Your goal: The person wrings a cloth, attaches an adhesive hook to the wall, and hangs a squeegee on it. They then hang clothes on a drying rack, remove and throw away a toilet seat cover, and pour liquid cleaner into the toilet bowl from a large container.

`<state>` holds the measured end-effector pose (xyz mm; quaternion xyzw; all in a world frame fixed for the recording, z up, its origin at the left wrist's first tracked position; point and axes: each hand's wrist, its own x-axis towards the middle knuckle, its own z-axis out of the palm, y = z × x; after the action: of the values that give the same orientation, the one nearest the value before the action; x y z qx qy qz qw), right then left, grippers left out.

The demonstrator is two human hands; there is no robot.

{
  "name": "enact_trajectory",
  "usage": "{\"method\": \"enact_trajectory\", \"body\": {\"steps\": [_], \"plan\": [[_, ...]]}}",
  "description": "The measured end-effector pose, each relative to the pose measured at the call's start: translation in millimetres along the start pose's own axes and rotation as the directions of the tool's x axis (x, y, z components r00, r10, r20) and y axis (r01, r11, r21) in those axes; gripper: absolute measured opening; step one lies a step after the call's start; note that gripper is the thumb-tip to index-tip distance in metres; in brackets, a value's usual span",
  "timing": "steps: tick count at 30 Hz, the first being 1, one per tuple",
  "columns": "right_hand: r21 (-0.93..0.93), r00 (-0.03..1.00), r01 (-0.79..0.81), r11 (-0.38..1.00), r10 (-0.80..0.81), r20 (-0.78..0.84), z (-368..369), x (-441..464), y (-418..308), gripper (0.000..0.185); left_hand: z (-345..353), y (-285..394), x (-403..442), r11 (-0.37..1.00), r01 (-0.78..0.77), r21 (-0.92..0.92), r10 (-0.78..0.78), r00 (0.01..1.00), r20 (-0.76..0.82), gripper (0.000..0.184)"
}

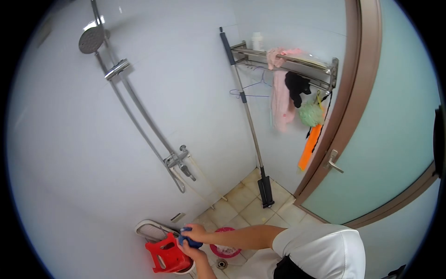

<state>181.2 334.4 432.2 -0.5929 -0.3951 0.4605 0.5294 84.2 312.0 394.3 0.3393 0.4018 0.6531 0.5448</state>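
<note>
A dark blue cloth (190,238) is bunched between my two hands, in front of a red plastic stool. My right hand (197,232) grips it from above, fingers closed. From below, my left hand (194,252) is closed on the same cloth, its fingers partly hidden. The red stool (168,255) stands tilted at the lower left, close to my left hand. Beneath my right forearm is a pink basin (214,249) with whitish contents, partly covered by the arm.
A round floor drain (222,263) lies below the basin. Against the wall leans a long-handled mop (251,125). A shower set (139,104) is mounted at left; a metal rack (302,63) holds cloths. A frosted door (385,130) stands at right.
</note>
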Motion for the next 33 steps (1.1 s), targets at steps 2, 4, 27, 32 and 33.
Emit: {"method": "enact_trajectory", "body": {"steps": [2, 4, 27, 32, 33], "plan": [[-0.18, 0.918, 0.397, 0.9, -0.388, 0.088, -13, -17, -16, 0.037, 29, 68, -31, 0.825, 0.49, -0.283, -0.472, 0.872, 0.132, 0.062], [-0.215, 0.707, 0.708, 0.673, -0.675, 0.214, -17, -23, -19, 0.03, 45, 98, -38, 0.659, 0.599, -0.454, -0.601, 0.783, 0.161, 0.057], [-0.484, 0.805, 0.503, 0.716, -0.592, -0.039, -126, 18, -34, 0.066, -40, -73, 62, 0.881, 0.411, -0.234, -0.325, 0.885, 0.333, 0.033], [-0.983, 0.35, -0.086, 0.161, -0.919, -0.181, -461, -17, -269, 0.067, -71, -119, 53, 0.803, 0.578, -0.145, -0.592, 0.801, -0.092, 0.036], [-0.961, 0.28, -0.16, 0.225, -0.924, -0.262, -504, -25, -312, 0.065, -100, -145, 62, 0.769, 0.627, -0.128, -0.636, 0.77, -0.05, 0.035]]}}
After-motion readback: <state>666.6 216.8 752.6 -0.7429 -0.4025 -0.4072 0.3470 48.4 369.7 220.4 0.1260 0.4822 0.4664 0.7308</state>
